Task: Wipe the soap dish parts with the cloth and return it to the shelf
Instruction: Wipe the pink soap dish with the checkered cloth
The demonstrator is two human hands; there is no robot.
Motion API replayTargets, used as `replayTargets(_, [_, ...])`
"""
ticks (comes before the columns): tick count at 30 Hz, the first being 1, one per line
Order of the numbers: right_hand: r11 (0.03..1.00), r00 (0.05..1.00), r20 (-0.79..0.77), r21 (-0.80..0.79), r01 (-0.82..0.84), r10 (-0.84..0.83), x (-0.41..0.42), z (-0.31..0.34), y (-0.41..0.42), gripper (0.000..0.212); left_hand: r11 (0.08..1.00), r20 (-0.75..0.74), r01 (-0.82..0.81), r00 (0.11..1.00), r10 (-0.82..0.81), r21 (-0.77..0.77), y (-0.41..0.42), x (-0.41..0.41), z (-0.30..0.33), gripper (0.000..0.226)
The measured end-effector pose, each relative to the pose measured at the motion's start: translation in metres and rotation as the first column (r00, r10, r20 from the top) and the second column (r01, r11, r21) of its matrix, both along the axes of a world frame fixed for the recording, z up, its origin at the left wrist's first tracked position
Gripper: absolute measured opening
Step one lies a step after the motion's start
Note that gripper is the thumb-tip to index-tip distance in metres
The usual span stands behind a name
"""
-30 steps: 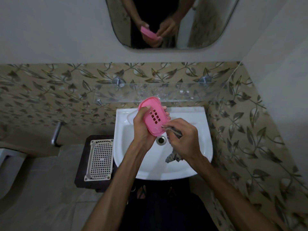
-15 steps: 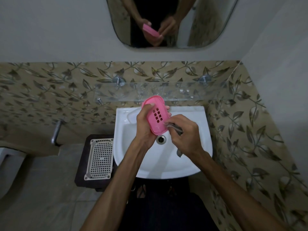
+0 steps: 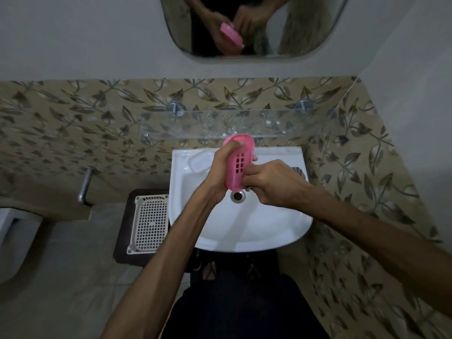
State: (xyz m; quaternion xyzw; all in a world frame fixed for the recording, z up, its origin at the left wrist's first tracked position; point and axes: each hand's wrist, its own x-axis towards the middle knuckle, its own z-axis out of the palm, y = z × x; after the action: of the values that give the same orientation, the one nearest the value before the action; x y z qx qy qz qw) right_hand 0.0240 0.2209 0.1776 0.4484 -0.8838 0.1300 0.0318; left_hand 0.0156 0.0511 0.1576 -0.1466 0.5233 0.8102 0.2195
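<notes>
Soap dish part: a pink oval plastic soap dish tray (image 3: 238,165) with a block of small rectangular drain holes is being held on edge, long axis near vertical, above the drain of the basin and just below the shelf.
Left hand: the left hand (image 3: 220,172) is gripping the pink tray from its left side, thumb lying over the upper rim and fingertips showing past the right edge.
Right hand: the right hand (image 3: 271,182) is meeting the tray's lower right edge, fingers curled tight and pressing against the plastic.
Cloth: a small grey scrap (image 3: 249,188) is peeping out under the right hand's fingers; whether this is the cloth cannot be told, as the hand is hiding most of it.
Other dish part: a clear, pale oval plastic piece (image 3: 199,162) is lying on the basin's rear left ledge, beside the left hand.
Basin: a white ceramic wash basin (image 3: 244,231) is sitting below both hands, its round metal drain (image 3: 236,196) showing just under the tray.
Shelf: a clear glass wall shelf (image 3: 281,126) on two metal pegs is running along the leaf-patterned tiles above the basin.
Mirror: a rounded wall mirror (image 3: 305,25) is reflecting the hands and the pink tray.
Side item: a white perforated plastic basket (image 3: 149,221) is resting on a dark stand left of the basin.
</notes>
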Motion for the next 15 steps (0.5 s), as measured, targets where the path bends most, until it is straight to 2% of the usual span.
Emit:
replayTargets(3, [0.988, 0.984, 0.165, -0.127, 0.092, -0.07, 0.011, -0.007, -0.009, 0.027, 0.999, -0.018, -0.049, 0.999, 0.049, 0.005, -0.001, 0.002, -0.007, 0.06])
replayTargets(5, [0.978, 0.968, 0.238, -0.17, 0.12, -0.077, 0.012, -0.007, -0.009, 0.028, 0.997, -0.028, -0.079, 0.996, 0.079, 0.006, -0.004, 0.006, -0.012, 0.05])
replayTargets(8, [0.989, 0.979, 0.183, -0.099, 0.107, -0.087, 0.0, -0.002, -0.005, 0.033, 0.997, -0.014, -0.077, 0.997, 0.077, -0.009, -0.006, 0.006, -0.013, 0.046])
replayTargets(10, [0.986, 0.985, 0.15, -0.128, 0.109, -0.089, -0.003, 0.0, -0.009, 0.036, 0.996, -0.014, -0.084, 0.996, 0.084, -0.035, -0.004, 0.002, -0.01, 0.047])
replayTargets(12, [0.961, 0.959, 0.268, -0.23, 0.154, -0.09, 0.002, 0.0, -0.021, 0.034, 0.994, -0.037, -0.094, 0.995, 0.092, -0.053, -0.001, -0.001, -0.007, 0.044])
replayTargets(14, [0.918, 0.912, 0.402, -0.324, 0.228, -0.084, 0.005, -0.003, -0.027, 0.034, 0.993, -0.039, -0.122, 0.992, 0.121, -0.002, -0.001, -0.001, -0.006, 0.04])
replayTargets(15, [0.917, 0.911, 0.4, -0.32, 0.237, -0.096, 0.003, -0.004, -0.025, 0.034, 0.99, -0.042, -0.139, 0.989, 0.14, 0.03, -0.003, -0.001, -0.006, 0.039])
